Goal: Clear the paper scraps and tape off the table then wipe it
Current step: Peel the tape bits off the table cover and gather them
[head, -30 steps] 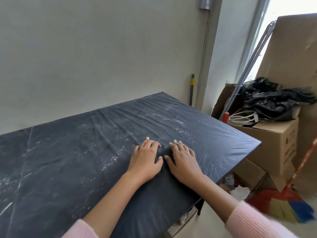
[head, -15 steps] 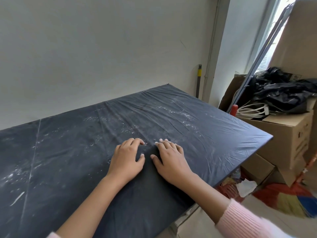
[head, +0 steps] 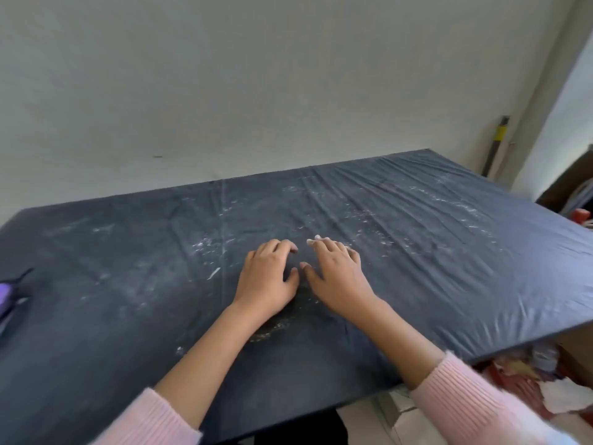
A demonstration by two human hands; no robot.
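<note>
The table (head: 449, 268) is wrapped in wrinkled black plastic, streaked with white specks and smears. My left hand (head: 268, 277) and my right hand (head: 337, 277) lie side by side, palms down, on the middle of the cover. Their fingertips press into the plastic and the thumbs nearly meet. Neither hand holds anything. A small white sliver (head: 213, 273) lies just left of my left hand. No tape roll is in view.
A purple object (head: 6, 300) pokes in at the table's left edge. Paper scraps and rubbish (head: 545, 387) lie on the floor under the right corner. A grey pole with a yellow band (head: 497, 142) leans by the wall corner.
The view has swung to the left, so the boxes on the right have left the frame. Both hands have shifted left along the cover, still flat and side by side.
</note>
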